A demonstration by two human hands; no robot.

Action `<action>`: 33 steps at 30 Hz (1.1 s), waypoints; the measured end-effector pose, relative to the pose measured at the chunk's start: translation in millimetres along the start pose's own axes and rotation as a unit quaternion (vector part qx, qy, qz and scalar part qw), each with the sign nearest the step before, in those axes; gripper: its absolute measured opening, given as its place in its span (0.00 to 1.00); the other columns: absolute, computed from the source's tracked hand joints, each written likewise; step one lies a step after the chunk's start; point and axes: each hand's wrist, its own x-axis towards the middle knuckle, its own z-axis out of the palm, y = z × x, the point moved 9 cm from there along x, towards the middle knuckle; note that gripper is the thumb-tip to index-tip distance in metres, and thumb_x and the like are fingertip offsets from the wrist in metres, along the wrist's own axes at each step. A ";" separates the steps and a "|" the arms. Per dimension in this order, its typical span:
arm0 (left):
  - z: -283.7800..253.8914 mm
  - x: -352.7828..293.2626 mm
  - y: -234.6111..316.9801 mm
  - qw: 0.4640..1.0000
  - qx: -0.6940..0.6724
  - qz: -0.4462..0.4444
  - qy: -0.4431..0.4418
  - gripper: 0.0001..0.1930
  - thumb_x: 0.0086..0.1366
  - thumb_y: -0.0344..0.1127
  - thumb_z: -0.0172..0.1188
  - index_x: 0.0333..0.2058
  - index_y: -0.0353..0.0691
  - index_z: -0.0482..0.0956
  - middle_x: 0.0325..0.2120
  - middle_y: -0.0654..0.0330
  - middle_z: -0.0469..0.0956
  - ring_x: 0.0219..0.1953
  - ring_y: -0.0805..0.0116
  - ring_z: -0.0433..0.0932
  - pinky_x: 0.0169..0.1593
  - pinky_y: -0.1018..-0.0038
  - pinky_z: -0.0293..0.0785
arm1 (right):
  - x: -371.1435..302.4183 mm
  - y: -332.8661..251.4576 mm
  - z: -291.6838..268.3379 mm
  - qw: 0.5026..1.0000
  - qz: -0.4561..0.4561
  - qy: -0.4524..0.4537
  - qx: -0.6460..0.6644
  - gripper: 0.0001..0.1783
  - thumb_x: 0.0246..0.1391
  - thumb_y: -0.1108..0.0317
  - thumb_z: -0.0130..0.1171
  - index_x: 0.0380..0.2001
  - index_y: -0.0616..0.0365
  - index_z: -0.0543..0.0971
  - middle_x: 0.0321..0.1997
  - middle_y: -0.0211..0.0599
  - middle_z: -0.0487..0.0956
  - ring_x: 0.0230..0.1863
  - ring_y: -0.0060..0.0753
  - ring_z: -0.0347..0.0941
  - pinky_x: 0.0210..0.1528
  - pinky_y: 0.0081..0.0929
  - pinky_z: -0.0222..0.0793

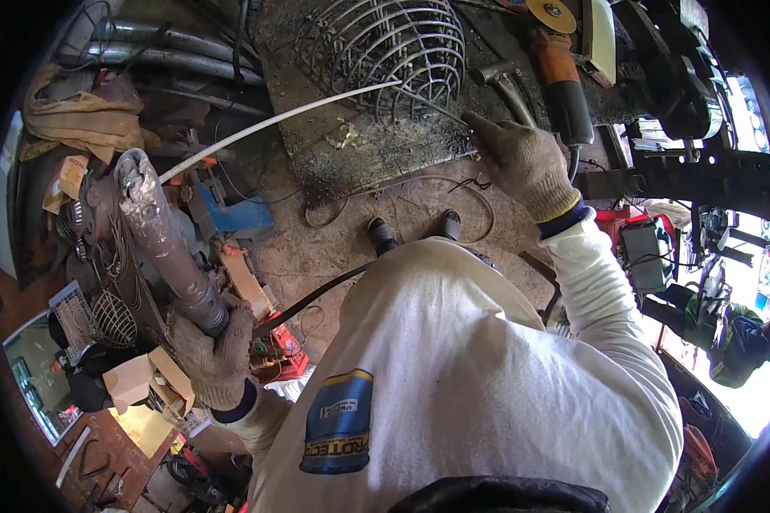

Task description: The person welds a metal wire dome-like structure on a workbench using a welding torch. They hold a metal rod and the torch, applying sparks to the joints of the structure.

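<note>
Both of my hands wear knitted work gloves. My left hand [211,352] is closed round the handle of a worn welding electrode holder [158,218], with a black cable [329,285] running off from beside the hand. A long pale welding electrode [274,117] reaches from its jaw to the near edge of a domed wire cage [402,47]. My right hand [526,162] pinches a thin metal rod [436,106], whose far end meets the cage near the electrode tip. Whether the tips touch cannot be made out. The cage lies on a dark, crusted metal work plate [342,167].
An orange and black angle grinder [562,85] and a hammer [509,90] lie right of the cage. A loose cable [488,205] curls on the floor by my feet. Left are a blue metal thing [231,209], a cardboard box [137,380] and pipes [171,38]. Another person [736,342] is far right.
</note>
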 end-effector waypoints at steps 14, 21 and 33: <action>-4.8 3.6 26.2 0.994 0.064 0.087 0.033 0.13 0.51 0.35 0.74 0.34 0.37 0.82 0.30 0.54 0.82 0.31 0.54 0.81 0.38 0.59 0.75 | -0.3 3.9 6.1 1.000 0.008 -0.017 0.017 0.24 0.67 0.56 0.52 0.65 0.40 0.74 0.39 0.40 0.85 0.38 0.49 0.83 0.39 0.44 0.80; -5.8 -2.8 -6.5 0.996 -0.065 0.033 0.043 0.16 0.51 0.34 0.73 0.37 0.34 0.81 0.28 0.58 0.81 0.33 0.62 0.81 0.39 0.63 0.76 | -1.4 -4.9 -8.6 0.999 -0.004 0.021 0.028 0.22 0.63 0.61 0.55 0.60 0.45 0.78 0.30 0.42 0.83 0.34 0.49 0.83 0.37 0.45 0.79; -16.7 22.5 14.9 0.981 -0.130 -0.024 0.145 0.20 0.59 0.28 0.67 0.48 0.28 0.75 0.28 0.57 0.80 0.23 0.70 0.80 0.30 0.74 0.78 | -3.3 -6.4 -12.5 0.998 -0.011 0.036 0.053 0.22 0.62 0.63 0.55 0.59 0.48 0.79 0.32 0.45 0.84 0.36 0.49 0.82 0.41 0.45 0.78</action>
